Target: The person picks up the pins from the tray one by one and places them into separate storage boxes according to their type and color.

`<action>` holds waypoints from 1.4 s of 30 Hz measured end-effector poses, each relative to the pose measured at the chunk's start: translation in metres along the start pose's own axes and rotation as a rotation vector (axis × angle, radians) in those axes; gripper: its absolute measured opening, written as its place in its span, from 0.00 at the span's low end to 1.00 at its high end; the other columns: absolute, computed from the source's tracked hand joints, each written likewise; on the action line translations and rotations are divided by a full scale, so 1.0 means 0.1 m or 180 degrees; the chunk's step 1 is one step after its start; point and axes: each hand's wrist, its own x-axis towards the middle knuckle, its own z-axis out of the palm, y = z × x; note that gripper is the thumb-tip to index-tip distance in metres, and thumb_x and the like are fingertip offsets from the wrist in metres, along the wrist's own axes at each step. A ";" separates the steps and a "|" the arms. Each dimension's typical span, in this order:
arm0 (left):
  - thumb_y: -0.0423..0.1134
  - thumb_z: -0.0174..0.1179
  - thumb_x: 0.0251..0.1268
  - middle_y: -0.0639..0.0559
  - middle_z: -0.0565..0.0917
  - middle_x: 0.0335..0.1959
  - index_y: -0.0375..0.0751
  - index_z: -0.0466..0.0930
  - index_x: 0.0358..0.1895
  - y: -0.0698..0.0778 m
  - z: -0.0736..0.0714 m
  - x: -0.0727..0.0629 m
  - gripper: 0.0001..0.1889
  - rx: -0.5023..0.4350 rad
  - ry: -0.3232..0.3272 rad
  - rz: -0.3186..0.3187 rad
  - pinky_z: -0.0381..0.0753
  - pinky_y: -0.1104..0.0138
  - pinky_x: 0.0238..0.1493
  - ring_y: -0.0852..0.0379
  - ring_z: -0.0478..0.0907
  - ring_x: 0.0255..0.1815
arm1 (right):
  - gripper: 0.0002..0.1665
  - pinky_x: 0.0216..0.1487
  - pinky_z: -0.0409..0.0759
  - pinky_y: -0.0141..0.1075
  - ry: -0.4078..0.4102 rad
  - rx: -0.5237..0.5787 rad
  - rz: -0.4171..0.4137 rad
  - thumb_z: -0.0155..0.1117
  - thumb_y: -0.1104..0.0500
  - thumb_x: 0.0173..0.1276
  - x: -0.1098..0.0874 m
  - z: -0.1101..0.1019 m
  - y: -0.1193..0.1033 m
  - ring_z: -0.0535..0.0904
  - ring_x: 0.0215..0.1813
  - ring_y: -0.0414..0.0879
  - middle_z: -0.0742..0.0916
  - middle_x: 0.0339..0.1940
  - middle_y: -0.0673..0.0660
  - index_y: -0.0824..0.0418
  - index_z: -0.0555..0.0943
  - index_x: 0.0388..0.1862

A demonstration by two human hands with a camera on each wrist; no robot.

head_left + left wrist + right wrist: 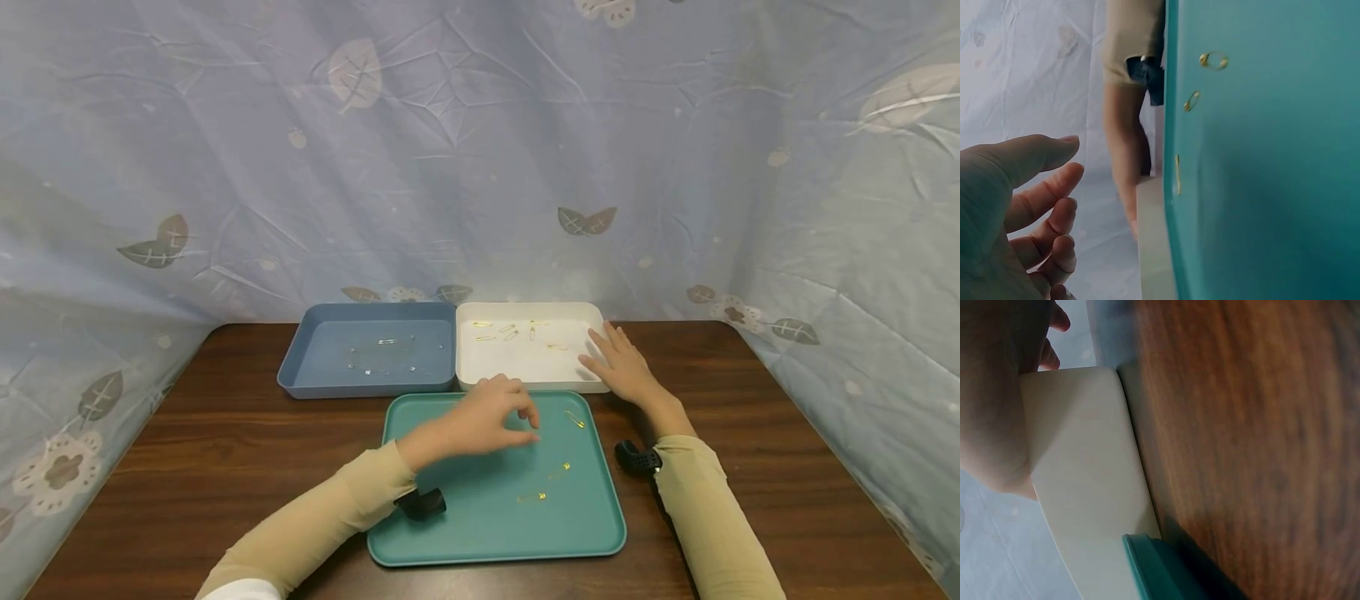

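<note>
My left hand [486,415] hovers over the teal tray [465,533], thumb and bent fingers apart with nothing between them. Three gold safety pins lie on that tray: one safety pin [575,419] near its far right corner, another [566,467] closer in, the third [542,497] nearest me. In the left wrist view the same teal tray [1272,156] stretches beside the hand. At the white tray's [555,375] right end, my right hand [628,371] spreads its fingers over the rim, holding nothing. Several gold safety pins [512,335] are scattered inside the white tray.
A blue tray [322,367] stands left of the white one, with several silver safety pins [387,342] in it. All three trays are on a dark wooden table [202,467]. Behind hangs a patterned curtain [480,167].
</note>
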 end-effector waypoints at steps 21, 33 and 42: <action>0.61 0.67 0.55 0.65 0.78 0.39 0.62 0.83 0.35 0.15 0.24 -0.19 0.12 0.0942 -0.0958 0.0549 0.59 0.74 0.36 0.67 0.67 0.38 | 0.42 0.74 0.42 0.68 0.0005 0.0023 0.0008 0.46 0.39 0.75 -0.03 -0.02 -0.03 0.40 0.80 0.70 0.48 0.81 0.68 0.60 0.53 0.79; 0.55 0.68 0.56 0.67 0.76 0.32 0.63 0.79 0.25 0.20 0.25 -0.18 0.09 0.1019 -0.1105 0.0607 0.57 0.73 0.33 0.67 0.65 0.34 | 0.43 0.73 0.42 0.68 0.0007 0.0002 0.0029 0.46 0.38 0.75 -0.02 -0.01 -0.02 0.40 0.79 0.70 0.48 0.80 0.68 0.59 0.53 0.79; 0.48 0.67 0.58 0.67 0.74 0.29 0.62 0.79 0.23 0.20 0.25 -0.16 0.08 0.0958 -0.1151 0.0582 0.57 0.73 0.31 0.68 0.63 0.31 | 0.43 0.73 0.42 0.69 0.0002 0.0015 0.0028 0.46 0.38 0.75 -0.02 -0.02 -0.03 0.40 0.79 0.70 0.48 0.81 0.68 0.60 0.52 0.79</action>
